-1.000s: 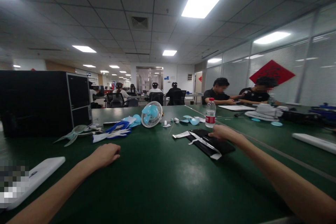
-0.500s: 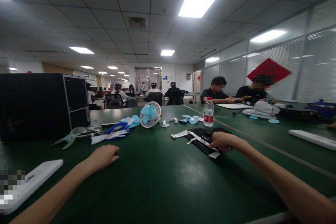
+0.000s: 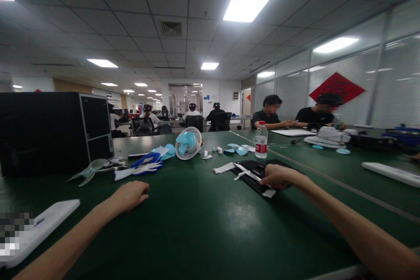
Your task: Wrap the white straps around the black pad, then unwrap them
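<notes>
Black pouch [image 3: 255,167] lies in front of the bottle [image 3: 261,143]; your right hand [image 3: 278,176], arm extended, touches it, grasp unclear. Your left hand [image 3: 131,194], left of the bottle, curls inward; clenched or loose, cannot tell.

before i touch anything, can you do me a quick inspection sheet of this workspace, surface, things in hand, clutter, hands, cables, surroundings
Surface: green tabletop, shiny, reflecting light.
Things in hand: flat black item with white strips, under the right hand.
Clutter: fan with blue blades, upright bottle with red cap, blue-and-white gloves, loose blue blades, big black box.
Hands: right hand at the black item, grip unclear; left hand curled, fingers mostly hidden.
Cables: short dark cord-like piece near a white device; too small to trace.
Surroundings: two people seated across the table at right; others farther back; ceiling light on.
</notes>
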`<move>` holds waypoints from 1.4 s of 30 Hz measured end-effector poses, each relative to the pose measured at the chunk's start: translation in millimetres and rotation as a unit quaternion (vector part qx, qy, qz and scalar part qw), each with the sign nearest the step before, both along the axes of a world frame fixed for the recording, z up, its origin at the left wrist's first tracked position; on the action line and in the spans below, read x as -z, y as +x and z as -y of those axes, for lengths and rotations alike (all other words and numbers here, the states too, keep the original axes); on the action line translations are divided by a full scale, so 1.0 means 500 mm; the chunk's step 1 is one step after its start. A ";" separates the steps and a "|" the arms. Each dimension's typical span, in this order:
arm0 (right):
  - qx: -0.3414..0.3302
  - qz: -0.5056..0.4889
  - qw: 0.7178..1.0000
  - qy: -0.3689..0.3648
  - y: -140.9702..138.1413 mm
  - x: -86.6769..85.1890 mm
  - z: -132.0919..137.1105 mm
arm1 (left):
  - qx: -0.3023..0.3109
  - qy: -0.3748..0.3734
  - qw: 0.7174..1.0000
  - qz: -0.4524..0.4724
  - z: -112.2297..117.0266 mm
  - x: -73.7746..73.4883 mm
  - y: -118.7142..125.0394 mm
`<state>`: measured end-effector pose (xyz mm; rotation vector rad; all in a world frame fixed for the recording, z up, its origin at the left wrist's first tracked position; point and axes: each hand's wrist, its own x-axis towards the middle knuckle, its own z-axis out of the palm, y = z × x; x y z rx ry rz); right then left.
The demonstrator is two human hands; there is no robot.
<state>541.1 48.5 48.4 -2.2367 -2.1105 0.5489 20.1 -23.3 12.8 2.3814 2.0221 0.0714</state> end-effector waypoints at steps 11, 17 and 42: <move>-0.006 0.021 1.000 0.016 -0.019 -0.013 0.023 | 0.005 0.005 1.000 0.003 -0.002 0.004 -0.005; 0.007 0.029 0.999 0.012 -0.021 -0.014 0.025 | 0.008 0.005 1.000 -0.009 -0.003 0.000 -0.001; 0.024 0.026 0.998 0.046 -0.001 0.000 0.002 | 0.005 0.004 1.000 0.002 0.012 -0.007 0.006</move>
